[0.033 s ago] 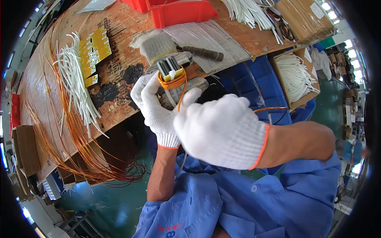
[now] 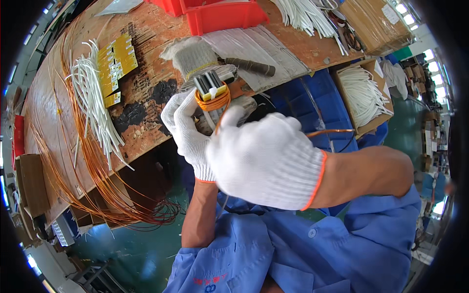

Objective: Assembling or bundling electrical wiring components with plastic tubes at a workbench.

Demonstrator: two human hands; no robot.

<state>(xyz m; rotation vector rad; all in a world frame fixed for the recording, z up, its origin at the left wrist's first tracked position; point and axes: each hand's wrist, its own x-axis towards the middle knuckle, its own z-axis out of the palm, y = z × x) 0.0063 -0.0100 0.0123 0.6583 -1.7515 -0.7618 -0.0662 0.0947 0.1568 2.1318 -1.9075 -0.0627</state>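
Observation:
My left hand (image 2: 189, 136), in a white knitted glove with an orange cuff, is closed around a small coil assembly at the table's front edge. Dark blocks (image 2: 207, 82) stand up in its middle, and orange copper wire turns (image 2: 213, 100) wrap around it below a yellow strip. My right hand (image 2: 264, 161), gloved the same way and slightly blurred, is closed on the copper wire (image 2: 221, 122) running down from the coil. The wire's other end (image 2: 332, 131) sticks out on the right, past the hand. The right fingertips are partly hidden.
Behind the coil lie a grey cloth-wrapped block (image 2: 195, 58) and a dark-handled tool (image 2: 250, 66). White tubes (image 2: 93, 93), yellow labelled strips (image 2: 117, 61) and long copper wires (image 2: 93, 166) lie left. Red bins (image 2: 224, 17) stand at the back; a box of white tubes (image 2: 361, 93) and blue crates (image 2: 303, 102) are right.
My right hand has shifted a little left and down, taking the wire with it. My left hand and the coil have hardly moved.

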